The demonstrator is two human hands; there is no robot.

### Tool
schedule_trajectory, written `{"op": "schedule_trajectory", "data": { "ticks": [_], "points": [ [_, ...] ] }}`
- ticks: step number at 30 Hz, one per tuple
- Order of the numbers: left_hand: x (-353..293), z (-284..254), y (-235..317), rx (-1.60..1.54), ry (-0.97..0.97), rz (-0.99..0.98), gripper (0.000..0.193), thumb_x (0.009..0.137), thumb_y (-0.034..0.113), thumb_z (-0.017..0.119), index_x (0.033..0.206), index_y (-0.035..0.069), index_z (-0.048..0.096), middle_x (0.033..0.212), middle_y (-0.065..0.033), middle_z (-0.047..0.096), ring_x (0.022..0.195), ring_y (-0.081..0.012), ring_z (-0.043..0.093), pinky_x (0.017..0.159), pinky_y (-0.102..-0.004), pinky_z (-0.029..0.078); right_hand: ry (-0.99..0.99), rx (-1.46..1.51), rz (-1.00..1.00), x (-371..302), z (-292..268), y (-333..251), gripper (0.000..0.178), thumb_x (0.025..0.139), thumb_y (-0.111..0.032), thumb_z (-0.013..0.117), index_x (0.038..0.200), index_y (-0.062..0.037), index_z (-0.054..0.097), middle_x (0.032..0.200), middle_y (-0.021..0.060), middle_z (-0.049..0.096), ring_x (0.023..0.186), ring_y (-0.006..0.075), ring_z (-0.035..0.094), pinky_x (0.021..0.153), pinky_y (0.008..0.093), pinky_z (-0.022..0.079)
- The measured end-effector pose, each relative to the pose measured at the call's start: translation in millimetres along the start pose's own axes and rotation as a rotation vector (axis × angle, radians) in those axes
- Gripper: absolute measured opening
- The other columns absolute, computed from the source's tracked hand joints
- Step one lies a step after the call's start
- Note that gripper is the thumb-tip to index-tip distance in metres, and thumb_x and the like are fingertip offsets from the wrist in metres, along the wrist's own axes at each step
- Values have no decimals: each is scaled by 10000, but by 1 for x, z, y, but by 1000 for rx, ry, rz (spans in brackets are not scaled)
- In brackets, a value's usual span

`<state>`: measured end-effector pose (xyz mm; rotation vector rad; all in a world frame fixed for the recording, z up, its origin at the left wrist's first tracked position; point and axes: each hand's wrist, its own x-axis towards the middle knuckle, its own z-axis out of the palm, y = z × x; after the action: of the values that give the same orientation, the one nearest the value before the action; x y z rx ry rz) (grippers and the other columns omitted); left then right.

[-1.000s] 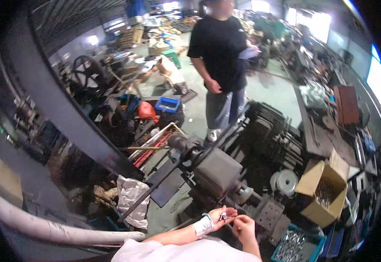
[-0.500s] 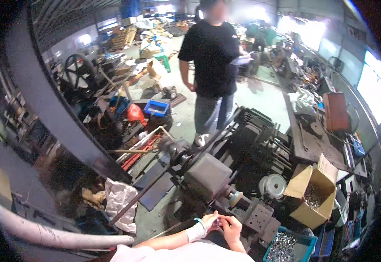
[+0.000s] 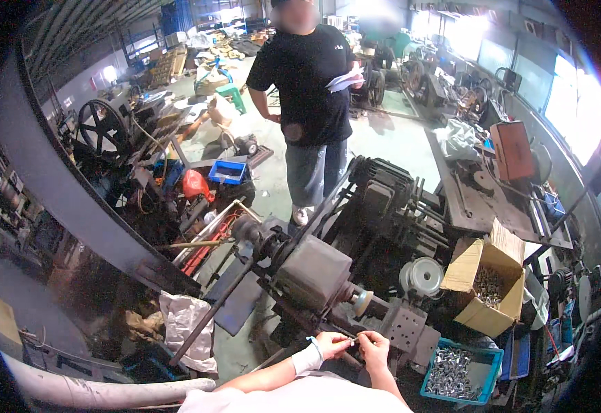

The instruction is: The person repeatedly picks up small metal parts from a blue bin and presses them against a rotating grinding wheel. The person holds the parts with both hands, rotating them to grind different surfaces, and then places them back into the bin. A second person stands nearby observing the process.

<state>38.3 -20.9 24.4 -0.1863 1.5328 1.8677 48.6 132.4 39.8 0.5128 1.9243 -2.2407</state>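
Observation:
My left hand [image 3: 331, 345], with a pale wrap and a light band at the wrist, is closed in a pinch in front of the machine. Facing it, my right hand [image 3: 375, 346] pinches as well, its fingertips nearly meeting those of the left. Between the two sets of fingertips is a small shiny piece [image 3: 353, 341], too small to name. Just beyond my hands stands a dark machine with a grey boxy housing [image 3: 312, 272] and a spindle with a brass-coloured ring [image 3: 363, 303]. A block with holes [image 3: 405, 327] lies beside my right hand.
A teal bin [image 3: 494, 375] of small metal parts sits at the lower right. Behind it is an open cardboard box [image 3: 462, 268] of similar parts. A person in black [image 3: 314, 89] stands beyond the machine, holding papers. A grey pillar [image 3: 73, 186] rises at left.
The view has shifted, so the scene sits further left. My hands have drawn slightly apart, with the small piece between the fingertips showing more. The person's papers have moved in front of the body.

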Motion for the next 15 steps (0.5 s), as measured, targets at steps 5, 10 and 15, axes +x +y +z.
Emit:
{"op": "schedule_trajectory", "data": {
  "ticks": [5,10,15],
  "points": [
    [-43,-18,64,25,-101,62,207,810,183,583,937,23,608,598,4,530,472,-54,445,431,-188,348,-22,198,114,-4,-17,-6,87,781,-89,578,785,-2,576,610,40,543,431,78,446,355,198,320],
    [-129,-26,209,251,-59,673,353,759,44,551,1102,-13,497,733,17,508,610,-32,441,525,-159,342,-14,217,154,-17,-27,-23,105,773,-100,585,786,4,584,594,31,528,432,80,442,362,204,321],
    [-192,15,297,357,-209,821,436,734,-40,465,1169,-36,426,746,-5,485,626,-35,438,552,-170,363,-23,196,148,-24,-33,-28,119,787,-120,572,789,-1,574,599,41,534,440,77,456,353,193,319]
  ]
}}
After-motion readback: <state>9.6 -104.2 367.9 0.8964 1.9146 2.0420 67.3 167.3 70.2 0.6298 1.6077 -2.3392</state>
